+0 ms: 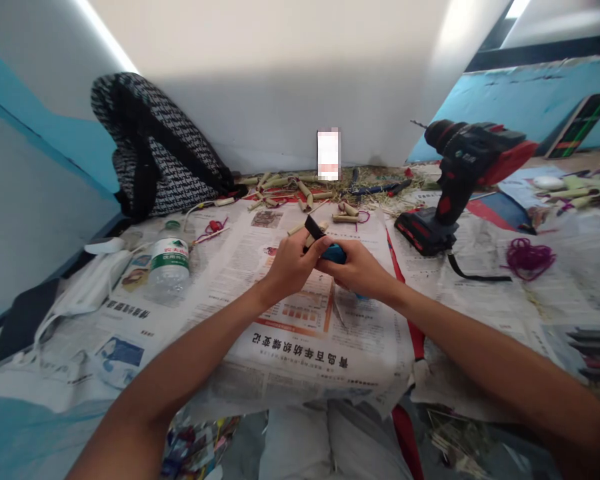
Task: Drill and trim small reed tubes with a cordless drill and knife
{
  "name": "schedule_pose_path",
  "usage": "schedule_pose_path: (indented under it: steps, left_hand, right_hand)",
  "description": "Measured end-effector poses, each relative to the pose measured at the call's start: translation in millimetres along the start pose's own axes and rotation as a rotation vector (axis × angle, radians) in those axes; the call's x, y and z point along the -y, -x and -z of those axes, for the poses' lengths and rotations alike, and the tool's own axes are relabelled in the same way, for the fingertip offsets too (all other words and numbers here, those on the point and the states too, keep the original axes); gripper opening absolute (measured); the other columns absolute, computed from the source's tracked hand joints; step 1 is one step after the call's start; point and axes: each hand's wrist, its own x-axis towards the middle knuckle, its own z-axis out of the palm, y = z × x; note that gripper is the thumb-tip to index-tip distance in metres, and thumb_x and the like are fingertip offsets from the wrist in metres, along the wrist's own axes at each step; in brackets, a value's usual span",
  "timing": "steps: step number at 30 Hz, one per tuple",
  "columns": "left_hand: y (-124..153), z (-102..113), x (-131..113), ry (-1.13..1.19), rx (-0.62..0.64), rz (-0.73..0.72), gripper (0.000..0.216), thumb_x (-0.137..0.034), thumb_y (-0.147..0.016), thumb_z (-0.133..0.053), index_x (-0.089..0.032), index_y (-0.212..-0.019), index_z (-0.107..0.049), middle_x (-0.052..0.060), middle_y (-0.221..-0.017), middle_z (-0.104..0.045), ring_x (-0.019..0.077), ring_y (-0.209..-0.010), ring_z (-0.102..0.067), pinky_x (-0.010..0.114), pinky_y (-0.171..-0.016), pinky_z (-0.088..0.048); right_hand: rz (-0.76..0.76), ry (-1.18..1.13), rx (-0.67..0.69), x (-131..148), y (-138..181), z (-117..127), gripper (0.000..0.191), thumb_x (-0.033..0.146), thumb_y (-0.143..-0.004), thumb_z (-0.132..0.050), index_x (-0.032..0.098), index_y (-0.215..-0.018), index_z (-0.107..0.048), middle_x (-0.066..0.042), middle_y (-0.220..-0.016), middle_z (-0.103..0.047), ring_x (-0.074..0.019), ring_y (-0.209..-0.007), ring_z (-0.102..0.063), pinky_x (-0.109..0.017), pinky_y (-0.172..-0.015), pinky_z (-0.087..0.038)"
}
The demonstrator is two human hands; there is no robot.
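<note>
Over the newspaper, my two hands meet at the middle. My right hand is closed around a blue-handled tool; a flat black piece, which may be its blade, sticks up between the hands. My left hand is closed, its thumb against the blue handle, and a pale bamboo piece shows partly behind its fingers. The fingers hide most of both things. Just beyond lie short bamboo tubes, some with purple cord.
A cordless drill stands upright at right, near purple cord. At left are a water bottle, a white face mask and a patterned bag. A phone leans at the back among bamboo scraps.
</note>
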Motion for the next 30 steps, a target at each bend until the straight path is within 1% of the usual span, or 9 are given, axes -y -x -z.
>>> schedule_pose_path:
  steps: [2,4,6,9,15,18,21,26,30]
  left_hand:
    - [0.1,1.5,1.4,0.021,0.041,-0.042,0.067,-0.085,-0.099,-0.042,-0.022,-0.079,-0.052,0.001,-0.068,-0.058,0.0163,-0.064,-0.051,0.033,-0.061,-0.035]
    - [0.5,2.7,3.2,0.062,0.105,-0.095,0.066,-0.081,-0.104,-0.034,-0.022,-0.082,-0.053,0.002,-0.074,-0.061,0.0171,-0.068,-0.054,0.034,-0.064,-0.040]
    - [1.4,3.2,4.8,0.108,0.165,-0.143,0.061,-0.074,-0.108,-0.031,-0.022,-0.088,-0.055,0.003,-0.080,-0.064,0.0174,-0.073,-0.058,0.034,-0.069,-0.044]
    - [3.2,3.0,5.2,0.152,0.220,-0.161,0.052,-0.066,-0.111,-0.034,-0.022,-0.096,-0.056,0.003,-0.085,-0.064,0.0170,-0.077,-0.058,0.033,-0.074,-0.047]
    - [3.9,2.4,-5.7,0.143,0.186,-0.044,0.038,-0.051,-0.112,-0.037,-0.023,-0.092,-0.052,0.001,-0.082,-0.061,0.0168,-0.075,-0.056,0.032,-0.074,-0.046]
    - [3.2,0.2,-12.8,0.084,0.132,0.023,0.034,-0.043,-0.111,-0.037,-0.024,-0.085,-0.048,0.001,-0.075,-0.055,0.0172,-0.071,-0.052,0.033,-0.069,-0.041]
    - [3.5,-2.5,-17.5,0.089,0.103,0.082,0.032,-0.040,-0.110,-0.036,-0.024,-0.084,-0.047,0.001,-0.075,-0.053,0.0173,-0.070,-0.049,0.033,-0.066,-0.038]
    - [4.9,-3.4,-19.3,0.085,0.102,0.113,0.034,-0.045,-0.111,-0.036,-0.024,-0.086,-0.046,0.001,-0.078,-0.052,0.0176,-0.073,-0.048,0.033,-0.068,-0.039]
    - [4.0,-3.2,-17.2,0.144,0.105,0.087,0.041,-0.056,-0.110,-0.039,-0.024,-0.086,-0.046,0.001,-0.078,-0.049,0.0178,-0.074,-0.047,0.033,-0.069,-0.041]
  right_hand:
    - [-0.058,-0.100,0.116,2.5,-1.2,7.2,0.041,0.053,-0.082,-0.082,0.020,-0.076,-0.059,0.007,-0.057,-0.049,-0.0089,-0.050,-0.045,-0.024,-0.048,-0.035]
    - [-0.108,-0.143,0.197,3.9,-2.8,15.8,0.048,0.056,-0.078,-0.087,0.021,-0.071,-0.055,0.008,-0.053,-0.046,-0.0078,-0.045,-0.043,-0.023,-0.043,-0.033]
    - [-0.138,-0.162,0.237,3.9,-4.4,22.7,0.050,0.054,-0.073,-0.091,0.021,-0.068,-0.054,0.008,-0.051,-0.046,-0.0071,-0.042,-0.042,-0.022,-0.040,-0.032]
    - [-0.168,-0.198,0.254,2.8,-5.4,26.1,0.044,0.046,-0.072,-0.092,0.021,-0.068,-0.056,0.009,-0.048,-0.045,-0.0068,-0.039,-0.041,-0.021,-0.036,-0.031]
    - [-0.205,-0.189,0.142,2.3,-5.1,17.7,0.028,0.028,-0.077,-0.077,0.021,-0.063,-0.053,0.007,-0.044,-0.045,-0.0071,-0.037,-0.040,-0.021,-0.036,-0.031]
    - [-0.221,-0.186,0.054,0.3,-5.7,10.0,0.023,0.024,-0.075,-0.072,0.021,-0.062,-0.053,0.006,-0.045,-0.045,-0.0073,-0.037,-0.040,-0.021,-0.036,-0.031]
    - [-0.236,-0.232,-0.012,-2.0,-5.5,0.1,0.022,0.024,-0.074,-0.071,0.022,-0.062,-0.052,0.006,-0.048,-0.046,-0.0068,-0.038,-0.039,-0.022,-0.036,-0.030]
    - [-0.263,-0.343,-0.056,-2.3,-2.8,-13.5,0.029,0.031,-0.077,-0.073,0.022,-0.062,-0.049,0.006,-0.049,-0.044,-0.0065,-0.038,-0.037,-0.022,-0.035,-0.029]
    - [-0.290,-0.416,-0.071,1.4,-0.5,-16.8,0.027,0.026,-0.074,-0.073,0.023,-0.064,-0.048,0.008,-0.049,-0.041,-0.0060,-0.039,-0.034,-0.022,-0.035,-0.030]
